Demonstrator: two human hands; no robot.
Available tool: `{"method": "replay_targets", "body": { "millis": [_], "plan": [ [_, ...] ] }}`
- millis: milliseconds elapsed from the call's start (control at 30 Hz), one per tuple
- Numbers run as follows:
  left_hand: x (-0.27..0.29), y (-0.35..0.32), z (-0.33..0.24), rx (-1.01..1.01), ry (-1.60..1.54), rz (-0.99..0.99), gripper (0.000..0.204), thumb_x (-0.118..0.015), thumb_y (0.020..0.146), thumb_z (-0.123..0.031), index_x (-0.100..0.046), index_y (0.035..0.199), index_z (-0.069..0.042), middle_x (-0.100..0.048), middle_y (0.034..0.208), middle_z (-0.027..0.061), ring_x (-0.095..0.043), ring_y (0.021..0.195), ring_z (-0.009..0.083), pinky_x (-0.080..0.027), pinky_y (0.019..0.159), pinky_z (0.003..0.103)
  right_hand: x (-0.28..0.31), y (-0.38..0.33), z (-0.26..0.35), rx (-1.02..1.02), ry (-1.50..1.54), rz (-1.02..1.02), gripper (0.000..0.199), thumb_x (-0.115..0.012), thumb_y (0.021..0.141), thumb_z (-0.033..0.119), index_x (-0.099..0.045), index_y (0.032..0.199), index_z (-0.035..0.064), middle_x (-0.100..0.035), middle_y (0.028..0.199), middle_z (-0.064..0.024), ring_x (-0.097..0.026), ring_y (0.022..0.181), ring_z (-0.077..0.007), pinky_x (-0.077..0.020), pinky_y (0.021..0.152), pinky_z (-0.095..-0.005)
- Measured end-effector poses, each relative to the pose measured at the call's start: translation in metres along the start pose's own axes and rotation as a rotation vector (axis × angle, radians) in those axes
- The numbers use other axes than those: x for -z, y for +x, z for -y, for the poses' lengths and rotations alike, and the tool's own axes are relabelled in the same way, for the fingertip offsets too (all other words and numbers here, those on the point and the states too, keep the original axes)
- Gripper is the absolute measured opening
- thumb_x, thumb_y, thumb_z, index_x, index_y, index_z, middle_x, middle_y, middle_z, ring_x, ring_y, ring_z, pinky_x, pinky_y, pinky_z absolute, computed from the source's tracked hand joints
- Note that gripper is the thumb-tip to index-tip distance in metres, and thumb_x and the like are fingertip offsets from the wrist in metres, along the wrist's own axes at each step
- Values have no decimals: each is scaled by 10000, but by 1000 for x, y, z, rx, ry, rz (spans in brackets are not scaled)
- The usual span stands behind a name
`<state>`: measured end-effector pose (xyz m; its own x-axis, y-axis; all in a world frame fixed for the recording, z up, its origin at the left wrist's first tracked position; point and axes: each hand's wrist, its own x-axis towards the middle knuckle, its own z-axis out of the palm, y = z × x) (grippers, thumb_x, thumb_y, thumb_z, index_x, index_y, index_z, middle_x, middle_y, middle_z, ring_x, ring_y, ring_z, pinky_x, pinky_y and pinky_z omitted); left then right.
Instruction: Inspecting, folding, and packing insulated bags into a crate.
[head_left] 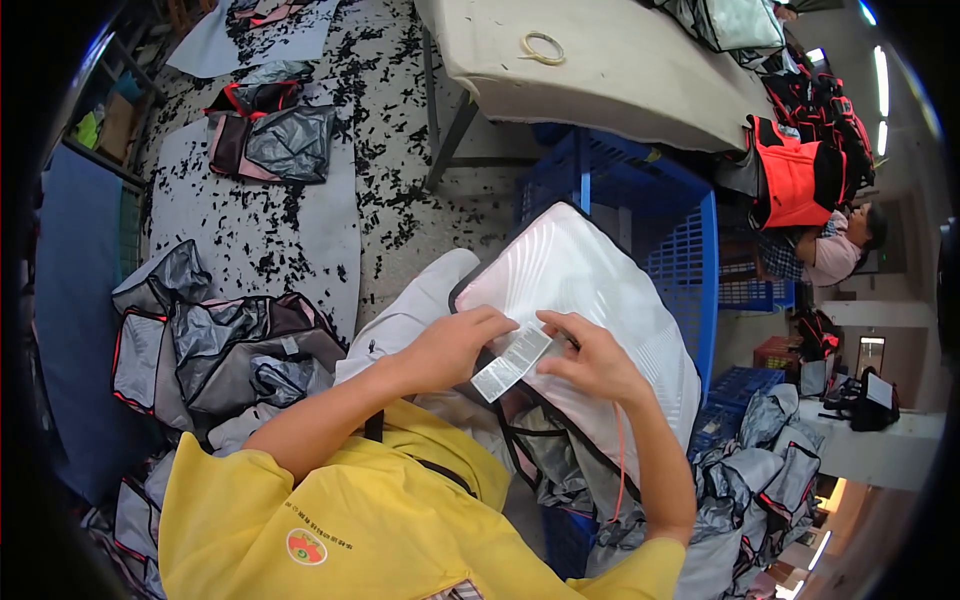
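Note:
A white bag panel with black edging (615,310) lies across my lap, part of a larger bag whose silvery lining (560,470) shows below it. Over the panel's near edge is a small white printed label (511,363). My left hand (455,345) has its fingers pinched at the label's left side; its thumb is mostly hidden. On the other side, my right hand (598,365) is close to the label's upper end, its thumb and forefinger bent and apart. An orange cord (620,455) hangs beside my right wrist.
Blue plastic crates (690,250) stand just beyond the bag, beside a cloth-covered table (610,75) with a tape roll (542,48). Grey bags (225,350) lie to my left, more (760,470) at right. Black scraps litter the floor. Another person (845,245) sits at far right.

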<state>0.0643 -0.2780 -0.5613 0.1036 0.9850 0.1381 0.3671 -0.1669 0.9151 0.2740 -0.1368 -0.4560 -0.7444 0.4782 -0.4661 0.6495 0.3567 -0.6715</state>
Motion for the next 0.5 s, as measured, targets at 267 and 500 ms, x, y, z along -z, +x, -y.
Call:
{"method": "replay_targets", "body": {
  "millis": [267,500],
  "plan": [
    [11,-6,1,40,-105,-17,383,-652,855,37,-625,1235,-7,-620,1204,126,-580,1163,360,-497,978,418,-66,6,8,159,-104,-264,593,-769,909,215,-550,1447,94,-717,847,-181,-704,739,-344,-560,718,-406],
    [0,-11,-23,-38,400,-252,407,-768,760,-12,-652,1150,-32,-630,1159,111,-569,1122,357,-484,963,437,-59,2,-8,43,186,-373,316,-687,985,126,-663,1282,21,-725,874,-124,-647,675,-175,-535,686,-308]
  ]
}}
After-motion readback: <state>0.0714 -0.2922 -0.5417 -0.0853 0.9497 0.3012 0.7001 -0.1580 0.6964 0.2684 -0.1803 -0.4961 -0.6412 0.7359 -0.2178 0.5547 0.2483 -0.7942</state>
